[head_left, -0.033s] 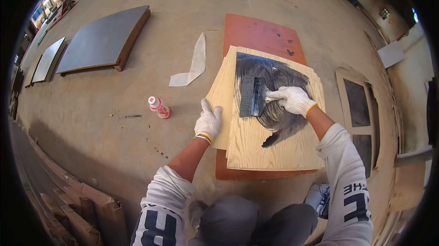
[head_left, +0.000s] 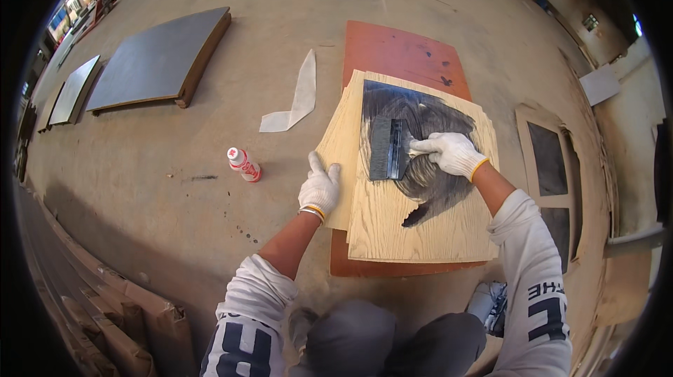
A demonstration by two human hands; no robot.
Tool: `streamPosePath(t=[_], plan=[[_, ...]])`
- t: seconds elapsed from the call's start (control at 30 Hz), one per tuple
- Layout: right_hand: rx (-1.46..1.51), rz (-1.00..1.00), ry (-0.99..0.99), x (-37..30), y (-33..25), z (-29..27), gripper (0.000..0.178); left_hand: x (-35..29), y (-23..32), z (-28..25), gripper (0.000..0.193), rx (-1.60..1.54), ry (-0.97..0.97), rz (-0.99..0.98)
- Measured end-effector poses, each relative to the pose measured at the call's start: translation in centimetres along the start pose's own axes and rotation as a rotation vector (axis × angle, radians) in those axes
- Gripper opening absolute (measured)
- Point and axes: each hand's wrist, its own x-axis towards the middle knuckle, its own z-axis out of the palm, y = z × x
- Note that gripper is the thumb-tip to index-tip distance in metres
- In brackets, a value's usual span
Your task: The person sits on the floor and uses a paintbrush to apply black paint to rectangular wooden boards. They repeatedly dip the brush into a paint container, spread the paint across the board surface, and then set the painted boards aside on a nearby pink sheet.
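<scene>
dark stain covers roughly the upper half of the top veneer sheet.
right hand grips the wide brush; left hand lies open, pressing the stack's edge; lower half bare.

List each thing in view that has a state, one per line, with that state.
Top veneer sheet: partly coated dark, lower part bare.
Wide brush: gripped, bristles on the sheet.
Right hand: gloved, closed on the brush.
Left hand: gloved, flat on the stack's left edge.
Small bottle: lying on the floor; cap unclear.
Red board: flat under the stack.
Dark panel: lying flat.
</scene>
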Motion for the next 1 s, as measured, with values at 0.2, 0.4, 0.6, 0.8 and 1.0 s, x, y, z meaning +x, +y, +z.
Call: streamPosePath(t=[0.2, 0.4, 0.6, 0.8, 1.0], plan=[[0.110, 0.135, 0.011, 6.7, 0.3, -2.1, 0.037, -0.4, 0.0, -0.1, 0.081, -0.035, -0.011, 0.001], [-0.021, -0.066, 0.082, 3.1, -2.2, 0.8, 0.028, -0.3, -1.0, -0.1, 0.076, -0.060, 0.012, -0.013], [-0.123, -0.114, 0.103, -1.3, -5.0, 1.2, 0.027, -0.5, -0.1, -0.4, 0.075, -0.067, 0.006, -0.022], [-0.142, -0.072, 0.135, 0.8, -3.5, 2.1, 0.029, -0.2, 0.2, -0.1, 0.075, -0.059, 0.003, -0.032], [-0.242, -0.176, 0.152, -7.9, -8.9, 4.7, 0.025, -0.4, -0.3, -0.5, 0.075, -0.065, 0.005, -0.030]])
